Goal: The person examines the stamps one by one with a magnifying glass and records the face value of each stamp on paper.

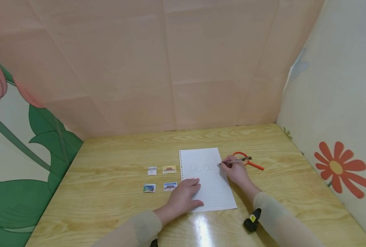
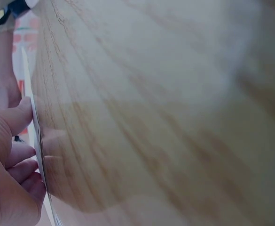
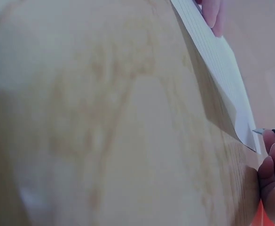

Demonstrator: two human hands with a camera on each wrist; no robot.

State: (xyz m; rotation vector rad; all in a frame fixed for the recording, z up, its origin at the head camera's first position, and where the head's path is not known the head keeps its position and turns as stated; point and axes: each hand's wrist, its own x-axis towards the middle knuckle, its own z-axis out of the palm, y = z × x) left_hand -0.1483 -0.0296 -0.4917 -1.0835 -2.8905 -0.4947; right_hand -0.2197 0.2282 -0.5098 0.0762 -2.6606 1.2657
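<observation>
A sheet of lined paper [image 1: 209,192] with punched holes along its left edge lies on the table, a row of faint handwriting across its upper half. My right hand [image 1: 236,171] pinches a dark pen [image 1: 243,159], its tip at the right end of that writing. The pen's tip also shows beside the paper [image 3: 222,70] in the right wrist view. My left hand [image 1: 184,197] rests on the lower left of the sheet with fingers and thumb spread. In the left wrist view the left hand [image 2: 10,160] lies along the paper's edge.
Left of the paper lie several small picture cards, among them a yellow one [image 1: 169,169] and a green-blue one [image 1: 149,188]. A red magnifying-glass-shaped object [image 1: 255,166] lies behind my right hand. Walls with painted flowers [image 1: 335,167] border the wooden table [image 1: 109,192].
</observation>
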